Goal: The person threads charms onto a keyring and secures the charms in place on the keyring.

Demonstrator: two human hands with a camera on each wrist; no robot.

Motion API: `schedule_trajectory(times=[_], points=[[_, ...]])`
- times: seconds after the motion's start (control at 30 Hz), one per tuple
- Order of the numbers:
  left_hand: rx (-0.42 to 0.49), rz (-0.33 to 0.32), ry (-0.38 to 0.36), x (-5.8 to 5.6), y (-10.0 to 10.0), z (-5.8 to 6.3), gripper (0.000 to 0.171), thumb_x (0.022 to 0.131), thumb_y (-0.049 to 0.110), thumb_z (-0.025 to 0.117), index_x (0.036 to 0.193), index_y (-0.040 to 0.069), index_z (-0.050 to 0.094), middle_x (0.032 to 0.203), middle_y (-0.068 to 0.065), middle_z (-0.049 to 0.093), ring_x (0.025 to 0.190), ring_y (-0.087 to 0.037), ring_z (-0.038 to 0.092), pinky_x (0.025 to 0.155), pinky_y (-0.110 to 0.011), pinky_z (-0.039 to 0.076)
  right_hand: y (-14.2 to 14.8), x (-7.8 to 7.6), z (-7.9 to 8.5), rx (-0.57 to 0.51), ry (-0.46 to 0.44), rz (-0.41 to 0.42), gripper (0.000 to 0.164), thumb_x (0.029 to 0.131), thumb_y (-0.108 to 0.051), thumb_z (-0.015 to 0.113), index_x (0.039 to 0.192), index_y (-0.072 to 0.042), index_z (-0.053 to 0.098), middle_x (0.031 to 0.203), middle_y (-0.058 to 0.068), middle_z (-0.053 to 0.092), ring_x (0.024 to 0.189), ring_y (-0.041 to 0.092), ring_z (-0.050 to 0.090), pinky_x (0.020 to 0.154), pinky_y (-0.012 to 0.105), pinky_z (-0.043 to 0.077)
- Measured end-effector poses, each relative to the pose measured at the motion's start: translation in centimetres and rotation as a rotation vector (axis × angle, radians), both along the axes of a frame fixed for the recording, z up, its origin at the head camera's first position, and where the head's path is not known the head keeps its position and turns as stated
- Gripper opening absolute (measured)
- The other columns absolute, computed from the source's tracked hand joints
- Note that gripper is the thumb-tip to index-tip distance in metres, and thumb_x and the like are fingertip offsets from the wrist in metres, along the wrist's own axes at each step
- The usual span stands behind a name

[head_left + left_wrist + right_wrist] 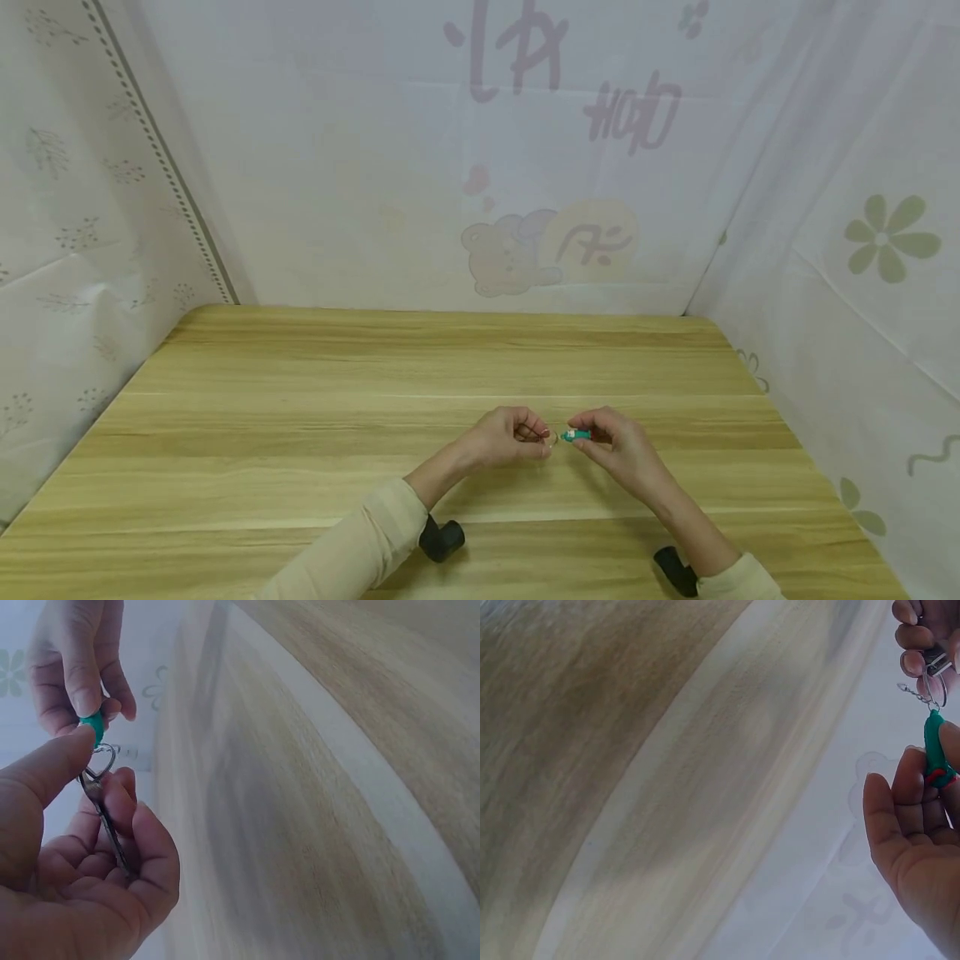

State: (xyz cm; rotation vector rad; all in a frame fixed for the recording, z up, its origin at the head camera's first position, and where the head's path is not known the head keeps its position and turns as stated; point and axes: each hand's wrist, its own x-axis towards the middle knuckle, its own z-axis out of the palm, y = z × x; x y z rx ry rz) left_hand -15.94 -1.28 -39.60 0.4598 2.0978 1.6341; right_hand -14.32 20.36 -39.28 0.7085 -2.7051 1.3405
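Over the table, my right hand (624,450) pinches a small green figure charm (577,435) between thumb and fingers. A red band shows at the charm's lower end in the right wrist view. My left hand (506,437), facing it, holds a thin metal key ring (113,757) with thumb and fingers. From this ring a slim dark metal piece (109,825), key-like in outline, runs down into the left palm. A short fine chain (911,692) dangles beside the ring, which meets the charm's top. The left fingers partly hide the metal piece.
Below the hands lies a wood-grain table (300,400). Printed white cloth (337,167) hangs behind it and along both sides. One black device (441,540) sits under the left wrist, another black device (675,572) under the right.
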Motion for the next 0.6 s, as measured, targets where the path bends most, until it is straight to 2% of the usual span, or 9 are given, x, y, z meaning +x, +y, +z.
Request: schedule_trajectory(times=[0.17,0.37,0.47,0.6], points=[[-0.129,0.010,0.133,0.20,0.22,-0.04,0.022,0.082,0.009,0.072,0.100,0.000,0.063,0.088,0.000,0.064,0.081,-0.008,0.057,0.073,-0.019,0.049,0.14,-0.15,-0.34,0.028,0.008,-0.005,0.019,0.081,0.001,0.069,0.100,0.000,0.066,0.096,0.005,0.064,0.084,0.012,0.060,0.076,0.024,0.053],[-0.318,0.006,0.359,0.42,0.39,-0.02,0.020,0.081,0.015,0.074,0.096,0.005,0.065,0.085,0.001,0.066,0.073,-0.004,0.056,0.067,-0.017,0.047,0.22,-0.36,-0.69,0.078,0.048,0.003,0.019,0.080,0.003,0.069,0.098,0.000,0.067,0.095,0.004,0.064,0.083,0.010,0.061,0.076,0.024,0.053],[-0.388,0.019,0.425,0.38,0.47,-0.16,0.019,0.080,0.015,0.075,0.094,0.007,0.066,0.082,0.003,0.066,0.068,-0.001,0.054,0.063,-0.016,0.045,0.25,-0.51,-0.76,0.100,0.063,0.003,0.019,0.080,0.004,0.069,0.098,0.000,0.067,0.095,0.003,0.063,0.082,0.009,0.060,0.076,0.024,0.053],[-0.451,0.028,0.477,0.30,0.52,-0.39,0.018,0.079,0.016,0.076,0.093,0.010,0.067,0.079,0.005,0.064,0.066,0.000,0.052,0.060,-0.016,0.043,0.28,-0.69,-0.92,0.123,0.073,0.007,0.020,0.079,0.005,0.069,0.098,-0.001,0.067,0.095,0.002,0.063,0.081,0.008,0.058,0.074,0.023,0.053]])
